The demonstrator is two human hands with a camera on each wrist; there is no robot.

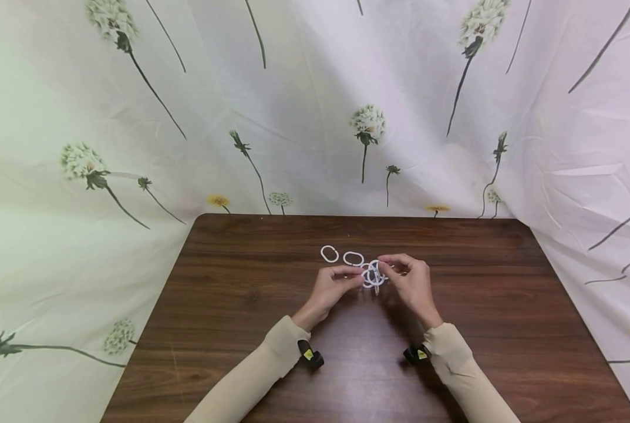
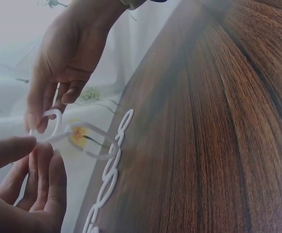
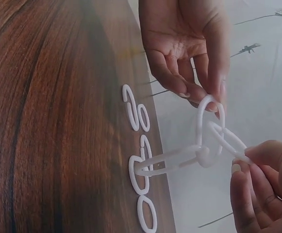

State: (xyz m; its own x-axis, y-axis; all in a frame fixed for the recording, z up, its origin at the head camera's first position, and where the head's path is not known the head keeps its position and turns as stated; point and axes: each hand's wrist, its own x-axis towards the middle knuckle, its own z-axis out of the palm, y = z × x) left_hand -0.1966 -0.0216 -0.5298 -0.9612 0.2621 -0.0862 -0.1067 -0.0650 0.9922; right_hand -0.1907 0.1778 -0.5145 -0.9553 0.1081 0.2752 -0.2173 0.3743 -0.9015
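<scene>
A short chain of white plastic rings is hanging above the middle of the wooden table, stretched between the two hands. In the right wrist view the linked rings are showing clearly: one upright ring at the top, a second threaded through it, and a longer one trailing down toward the tabletop. The left hand is pinching one end of the chain, with thumb and fingertips closing on the upright ring. The right hand is pinching the other end, its fingers curling round the ring nearest to it. The two hands are sitting close together, almost touching, with the chain directly between them and slightly farther from the person.

Just beyond the hands, loose white rings are lying flat on the table, side by side; the wrist views are showing more of them in a row along the surface. Beige sleeves are covering both forearms. A pale curtain printed with dandelions is hanging behind and around the table.
</scene>
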